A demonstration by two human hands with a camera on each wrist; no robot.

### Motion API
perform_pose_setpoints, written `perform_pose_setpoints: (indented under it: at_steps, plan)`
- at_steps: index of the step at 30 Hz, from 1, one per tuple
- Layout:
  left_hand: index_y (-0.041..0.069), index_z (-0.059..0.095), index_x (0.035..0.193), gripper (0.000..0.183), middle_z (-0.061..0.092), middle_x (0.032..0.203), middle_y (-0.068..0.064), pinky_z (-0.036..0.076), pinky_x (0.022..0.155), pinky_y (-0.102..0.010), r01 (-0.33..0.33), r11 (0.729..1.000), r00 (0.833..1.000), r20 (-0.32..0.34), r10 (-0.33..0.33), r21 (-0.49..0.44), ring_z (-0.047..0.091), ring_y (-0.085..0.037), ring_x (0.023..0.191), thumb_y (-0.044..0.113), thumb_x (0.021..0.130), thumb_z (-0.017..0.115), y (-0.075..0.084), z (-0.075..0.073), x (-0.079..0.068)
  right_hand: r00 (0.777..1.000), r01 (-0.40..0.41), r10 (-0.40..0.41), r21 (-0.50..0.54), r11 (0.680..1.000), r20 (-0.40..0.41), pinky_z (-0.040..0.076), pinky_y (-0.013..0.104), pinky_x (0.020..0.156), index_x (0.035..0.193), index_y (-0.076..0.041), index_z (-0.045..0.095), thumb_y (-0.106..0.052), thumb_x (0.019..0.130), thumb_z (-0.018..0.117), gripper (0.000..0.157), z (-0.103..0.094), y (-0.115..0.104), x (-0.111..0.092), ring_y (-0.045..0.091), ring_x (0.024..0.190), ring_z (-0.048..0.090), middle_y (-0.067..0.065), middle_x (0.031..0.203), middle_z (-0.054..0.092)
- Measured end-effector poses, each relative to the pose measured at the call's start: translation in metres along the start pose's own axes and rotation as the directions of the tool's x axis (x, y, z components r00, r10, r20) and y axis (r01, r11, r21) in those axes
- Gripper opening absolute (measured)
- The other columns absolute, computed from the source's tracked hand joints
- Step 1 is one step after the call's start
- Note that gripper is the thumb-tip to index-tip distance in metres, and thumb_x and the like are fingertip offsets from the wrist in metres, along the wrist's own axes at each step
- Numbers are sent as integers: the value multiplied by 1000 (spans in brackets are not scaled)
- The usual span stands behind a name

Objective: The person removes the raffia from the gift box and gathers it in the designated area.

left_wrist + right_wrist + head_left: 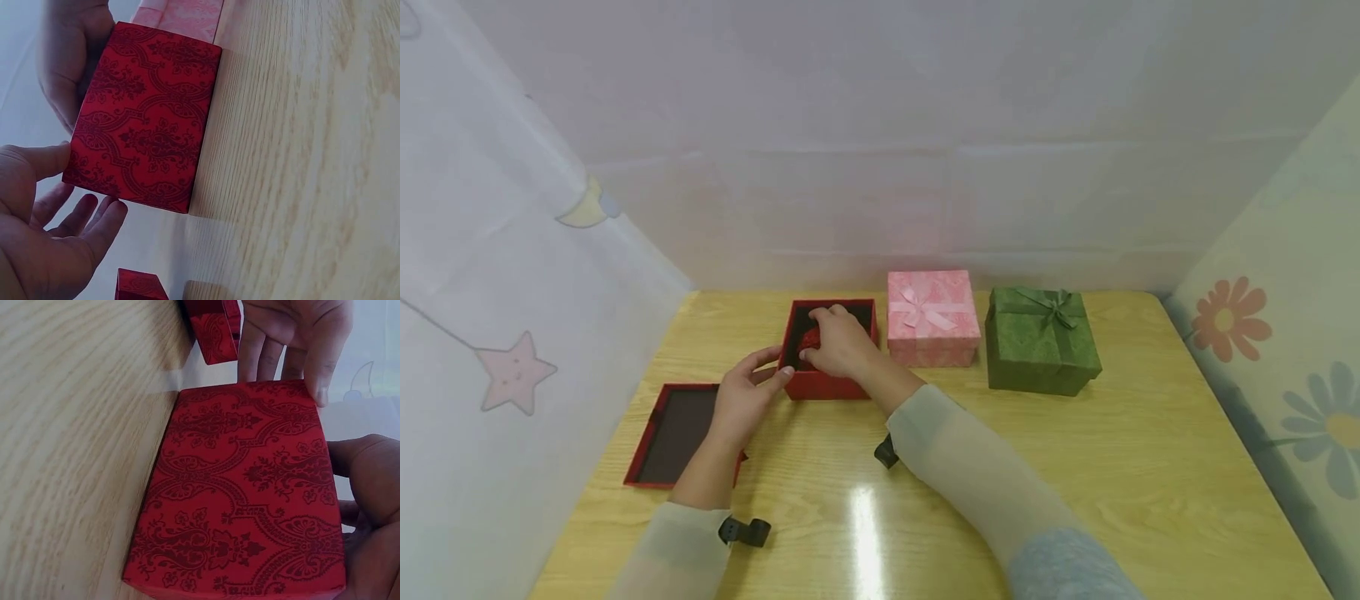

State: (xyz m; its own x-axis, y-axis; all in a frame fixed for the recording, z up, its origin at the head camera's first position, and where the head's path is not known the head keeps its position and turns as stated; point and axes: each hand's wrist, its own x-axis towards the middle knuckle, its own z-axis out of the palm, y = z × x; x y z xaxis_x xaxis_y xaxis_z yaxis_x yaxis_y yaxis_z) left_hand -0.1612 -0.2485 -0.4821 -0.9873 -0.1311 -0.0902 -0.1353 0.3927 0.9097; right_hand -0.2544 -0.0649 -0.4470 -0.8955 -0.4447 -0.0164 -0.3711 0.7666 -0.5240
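In the head view a red gift box (829, 386) with a dark damask pattern stands lidless at the back left of the table, its inside dark. My right hand (842, 340) reaches down into it, thumb and fingers curved around a red, rough-looking object (809, 339) that is mostly hidden by the hand. My left hand (747, 396) rests against the box's left side. Its thumb touches the front left corner at the rim, and the fingers lie loosely along the side wall. Both wrist views face the box's patterned front (140, 119).
Left of the box, the red lid (673, 433) lies with its dark inside up, partly behind my left forearm. To the right stand a pink gift box (932, 321) with a bow and a green gift box (1041, 346) with a bow. Fabric walls border the wooden table (1150, 467).
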Motion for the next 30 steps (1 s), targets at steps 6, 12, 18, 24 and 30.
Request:
perform_pose_setpoints:
  at_steps: [6,12,18,24,30]
  plan:
    - [23,57,149,61,52,153,-5,54,97,-43,11,1000,1000,1,-11,-19,54,-29,137,45,95,76,0,-1,-2,999,-40,40,-17,999,15,48,41,109,152,-15,50,-42,90,80,74,3,0,9,28,133,54,10,147,51]
    - [24,58,148,60,52,153,-5,54,97,-44,-5,1000,1000,-8,5,-14,54,-29,137,46,95,75,-4,-1,-1,997,-55,56,-30,998,51,49,40,108,151,-15,51,-42,88,82,75,5,0,18,28,132,55,11,148,51]
    - [26,58,148,58,53,152,-4,55,94,-43,6,1000,1000,-5,-6,-25,55,-27,135,45,96,75,-3,0,-2,993,-64,68,-40,997,97,48,39,109,152,-14,51,-41,86,86,80,8,1,23,26,131,56,11,146,53]
    - [26,58,148,57,53,152,-5,55,96,-49,-6,999,1000,-6,5,-49,54,-28,137,43,96,75,-4,1,-2,987,-42,53,-76,996,151,45,37,112,154,-17,50,-39,86,87,80,14,5,29,25,136,52,9,147,56]
    - [25,58,148,60,52,153,-4,56,95,-45,4,999,1000,-2,-4,-48,53,-28,137,46,95,76,-5,1,0,985,-9,21,-74,997,172,45,34,111,153,-21,52,-33,86,88,77,21,8,36,24,134,54,5,142,62]
